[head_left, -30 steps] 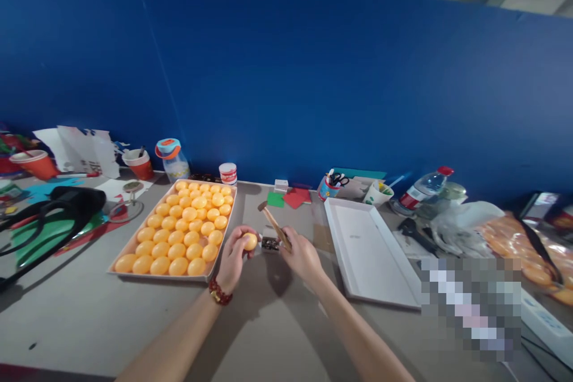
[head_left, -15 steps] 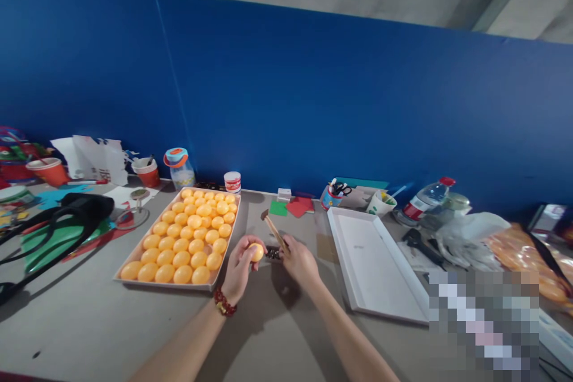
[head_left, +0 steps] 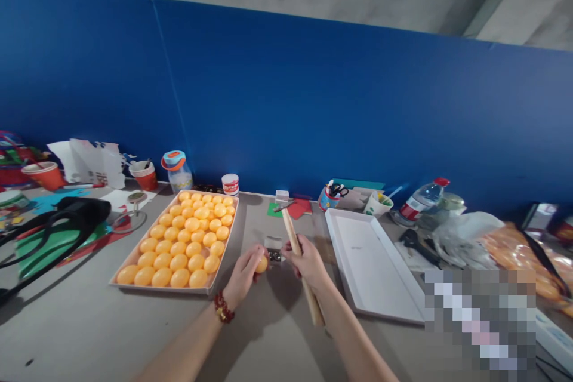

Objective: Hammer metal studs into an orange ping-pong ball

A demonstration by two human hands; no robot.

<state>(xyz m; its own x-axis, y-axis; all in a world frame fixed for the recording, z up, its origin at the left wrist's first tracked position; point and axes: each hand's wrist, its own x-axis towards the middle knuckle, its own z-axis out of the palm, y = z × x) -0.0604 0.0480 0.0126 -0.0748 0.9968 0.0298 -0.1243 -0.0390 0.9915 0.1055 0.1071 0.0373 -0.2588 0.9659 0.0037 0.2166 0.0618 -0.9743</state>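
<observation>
My left hand (head_left: 244,271), with a red bead bracelet on its wrist, has its fingers wrapped round an orange ping-pong ball (head_left: 262,264). My right hand (head_left: 308,259) grips the wooden handle of a hammer (head_left: 292,230), its head pointing away from me over the coloured paper. Between my hands, low on the table, is a small open box (head_left: 274,245) with dark, shiny bits in it, too small to name. To the left of my left hand stands a shallow tray (head_left: 161,290) filled with rows of similar orange balls.
A white shallow tray (head_left: 376,262) lies right of my right hand. Behind are green paper (head_left: 274,210), red paper (head_left: 301,209), a pen cup (head_left: 329,198) and a small tub (head_left: 230,184). A plastic bottle (head_left: 423,202) stands at right; a black strapped object (head_left: 85,209) lies at left.
The hammer has swung more upright and shows more of its handle, its head now farther back. My left hand has moved slightly right and down with the ball.
</observation>
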